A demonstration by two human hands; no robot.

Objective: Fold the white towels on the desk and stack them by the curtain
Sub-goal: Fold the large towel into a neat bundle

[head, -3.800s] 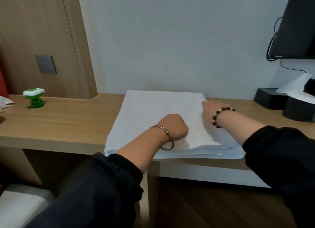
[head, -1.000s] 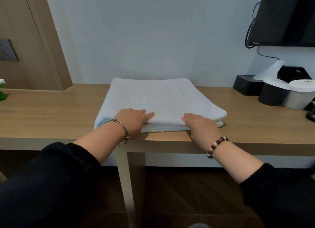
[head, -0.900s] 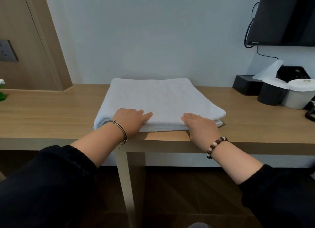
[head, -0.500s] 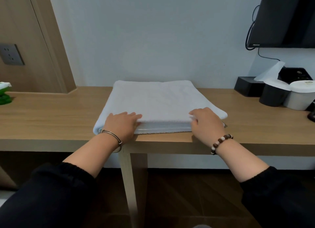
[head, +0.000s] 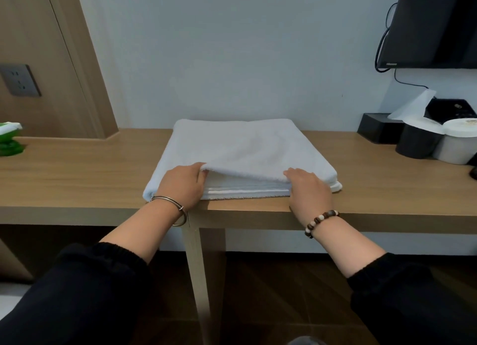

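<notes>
White towel (head: pixel 240 148), folded, at the desk's (head: pixel 77 179) near edge; my left hand (head: pixel 180 187) and right hand (head: pixel 309 192) tuck fingers under its top layer, curl hidden. Uneven lifting could undo the folds.

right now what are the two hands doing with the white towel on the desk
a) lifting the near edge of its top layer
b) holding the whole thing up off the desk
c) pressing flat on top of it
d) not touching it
A: the left hand and right hand grip the near edge of the towel, and its top layer is raised off the layers below, which lie on the desk.
</notes>
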